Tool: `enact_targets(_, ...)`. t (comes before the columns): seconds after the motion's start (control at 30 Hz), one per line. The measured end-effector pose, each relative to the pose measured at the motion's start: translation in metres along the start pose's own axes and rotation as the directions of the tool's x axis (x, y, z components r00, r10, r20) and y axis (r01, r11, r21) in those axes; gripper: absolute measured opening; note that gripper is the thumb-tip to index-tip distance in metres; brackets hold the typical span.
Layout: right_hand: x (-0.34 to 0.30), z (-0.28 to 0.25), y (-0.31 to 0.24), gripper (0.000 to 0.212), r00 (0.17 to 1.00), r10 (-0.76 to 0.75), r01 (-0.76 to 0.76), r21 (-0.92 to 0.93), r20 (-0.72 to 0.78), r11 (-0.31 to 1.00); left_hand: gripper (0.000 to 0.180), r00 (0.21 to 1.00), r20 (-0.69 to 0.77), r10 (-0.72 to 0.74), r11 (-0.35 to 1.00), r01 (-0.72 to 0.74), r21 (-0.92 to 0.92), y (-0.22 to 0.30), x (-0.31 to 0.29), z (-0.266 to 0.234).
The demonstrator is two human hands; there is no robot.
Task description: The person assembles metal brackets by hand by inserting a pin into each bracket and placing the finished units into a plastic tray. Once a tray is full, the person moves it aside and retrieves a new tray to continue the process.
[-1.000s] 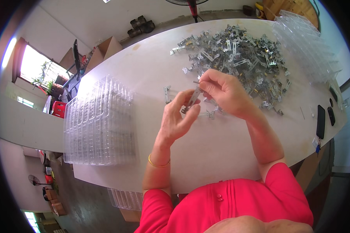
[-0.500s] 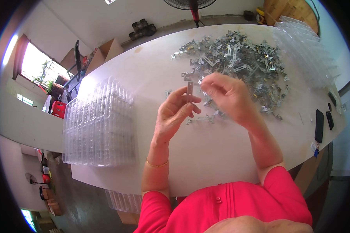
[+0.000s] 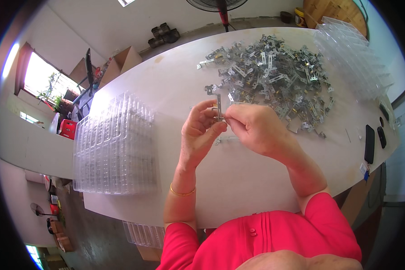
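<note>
1. Left hand (image 3: 198,128): thumb and fingers pinch one metal bracket (image 3: 219,104). The bracket stands roughly upright in the grip, its far end projecting past the fingertips. This hold presumably keeps the part steady and its face accessible to the other hand.
2. Right hand (image 3: 258,128): thumb and forefinger are pressed together at the right side of the held bracket, close to the left thumb tip. Whether they grip the bracket or a small separate piece cannot be told. The opposed position suggests one hand supports while the other does fine work.
3. Loose bracket (image 3: 226,138): lies on the table (image 3: 229,180) just below the gap between the hands, partly covered by the right hand.
4. Bracket pile (image 3: 274,67): spread beyond the right hand, probably so that single parts are within easy reach.
5. Clear tray stack (image 3: 114,153): well to the left of the left hand, likely kept aside to leave working room.
6. Phone-shaped object (image 3: 369,144): well right of the right hand, with a pale tag (image 3: 363,168) near its lower end.
7. Markings: no lettering is legible on brackets, trays or tag.
</note>
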State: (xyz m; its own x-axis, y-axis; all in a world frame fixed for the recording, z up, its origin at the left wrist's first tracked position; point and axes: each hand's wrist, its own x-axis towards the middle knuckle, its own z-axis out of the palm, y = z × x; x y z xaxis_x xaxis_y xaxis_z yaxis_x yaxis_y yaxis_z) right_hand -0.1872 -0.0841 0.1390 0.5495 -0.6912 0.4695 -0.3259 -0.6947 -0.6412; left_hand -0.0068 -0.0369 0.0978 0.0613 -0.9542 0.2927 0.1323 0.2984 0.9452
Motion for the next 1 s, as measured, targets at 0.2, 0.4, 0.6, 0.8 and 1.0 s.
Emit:
enact_targets(0.2,-0.001,0.000,0.005,0.003,0.999,-0.029,0.027,-0.039,-0.036,0.999,0.049,1.000,0.023,0.022,0.996,-0.024,0.086,-0.004,0.000,0.000)
enact_targets(0.4,0.002,-0.014,0.006,0.005,0.996,0.061,-0.063,-0.035,-0.072,0.997,0.043,0.995,0.008,-0.103,0.995,0.103,0.016,0.006,0.000,0.003)
enact_targets(0.6,0.010,-0.013,0.002,0.004,0.969,0.009,0.057,0.257,-0.248,0.965,0.045,0.947,0.286,-0.143,0.961,0.202,-0.187,0.010,-0.008,-0.003)
enact_targets(0.8,0.002,-0.019,-0.001,0.005,0.987,0.088,-0.035,0.354,-0.134,0.934,0.048,0.923,0.339,-0.182,0.930,0.274,-0.246,0.013,-0.008,0.004)
enact_targets(1.0,0.002,-0.012,-0.005,0.005,0.963,0.112,-0.052,0.238,-0.246,0.970,0.027,0.978,0.095,0.185,0.879,-0.208,0.429,0.010,-0.011,0.018)
